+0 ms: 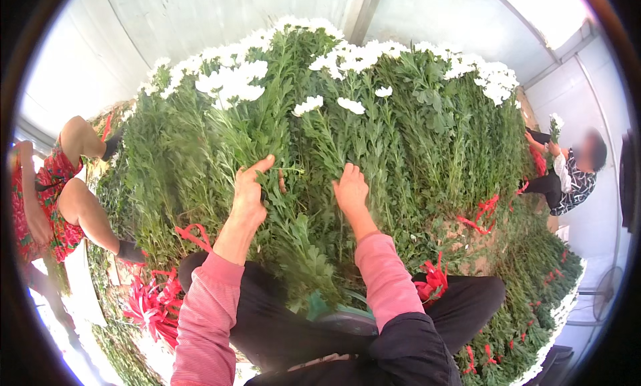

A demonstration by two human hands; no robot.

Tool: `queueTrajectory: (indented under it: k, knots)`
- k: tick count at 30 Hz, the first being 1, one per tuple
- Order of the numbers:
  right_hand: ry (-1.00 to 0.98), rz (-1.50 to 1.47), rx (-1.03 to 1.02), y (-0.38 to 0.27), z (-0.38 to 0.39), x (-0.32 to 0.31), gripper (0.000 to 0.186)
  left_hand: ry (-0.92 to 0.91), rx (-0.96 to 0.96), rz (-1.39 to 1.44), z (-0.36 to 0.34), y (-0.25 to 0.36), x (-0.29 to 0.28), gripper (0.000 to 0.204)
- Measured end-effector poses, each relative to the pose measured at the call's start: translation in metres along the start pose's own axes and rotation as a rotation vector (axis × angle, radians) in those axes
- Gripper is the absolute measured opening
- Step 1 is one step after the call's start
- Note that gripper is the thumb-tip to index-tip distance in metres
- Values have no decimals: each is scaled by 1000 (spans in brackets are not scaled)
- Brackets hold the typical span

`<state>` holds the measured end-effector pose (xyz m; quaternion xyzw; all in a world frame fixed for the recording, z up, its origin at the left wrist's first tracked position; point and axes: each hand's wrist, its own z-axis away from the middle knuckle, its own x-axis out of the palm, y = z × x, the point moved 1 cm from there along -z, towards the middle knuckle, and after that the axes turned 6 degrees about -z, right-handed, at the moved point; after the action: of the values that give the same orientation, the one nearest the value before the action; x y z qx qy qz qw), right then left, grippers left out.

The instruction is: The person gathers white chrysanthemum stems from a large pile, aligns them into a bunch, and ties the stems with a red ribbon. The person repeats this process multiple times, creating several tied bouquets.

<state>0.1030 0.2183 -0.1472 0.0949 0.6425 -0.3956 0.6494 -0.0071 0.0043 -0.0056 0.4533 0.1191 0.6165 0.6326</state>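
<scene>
Left hand point(248, 192): curled round leafy stems point(279, 209); right hand point(352, 191): fingers bent among stems, cannot tell if gripping; white flowers point(230, 86): beyond both hands, topping the stems; red ties point(152, 309): near left knee point(192, 269).

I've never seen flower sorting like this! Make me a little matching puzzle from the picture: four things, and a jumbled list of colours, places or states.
Things:
1. Largest bundle of red ribbons
2. Opened blooms
3. Wearer's left hand
4. Co-worker at the far right

Descriptions:
A. White, with petals spread
B. Dressed in a black-and-white patterned top
C. At the lower left, beside a pink sleeve
D. Amid green leafy stems, near the middle of the view

Right pairs: 1-C, 2-A, 3-D, 4-B
</scene>
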Motion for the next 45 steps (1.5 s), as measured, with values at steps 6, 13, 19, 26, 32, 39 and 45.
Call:
queueTrajectory:
  k: [6,13,19,26,32,39,45]
  knots:
    - [203,-210,-115,16,29,-36,54,-144,25,-26,6,3,7,30]
    - [71,-796,-101,-64,103,-132,46,-233,37,-39,-17,-22,-10,41]
    - [49,-773,-399,-121,111,-113,51,-293,37,-114,10,-23,11,85]
    - [72,-311,-440,-126,119,-103,51,-208,50,-137,4,-42,6,79]
    - [361,-525,-332,-71,88,-102,31,-140,57,-46,7,-26,-4,29]
    - [92,-212,56,4,10,19,41,-321,4,-231,-1,-36,-20,52]
    - [390,-409,-152,-22,51,-42,30,-435,-12,-128,14,-21,-25,55]
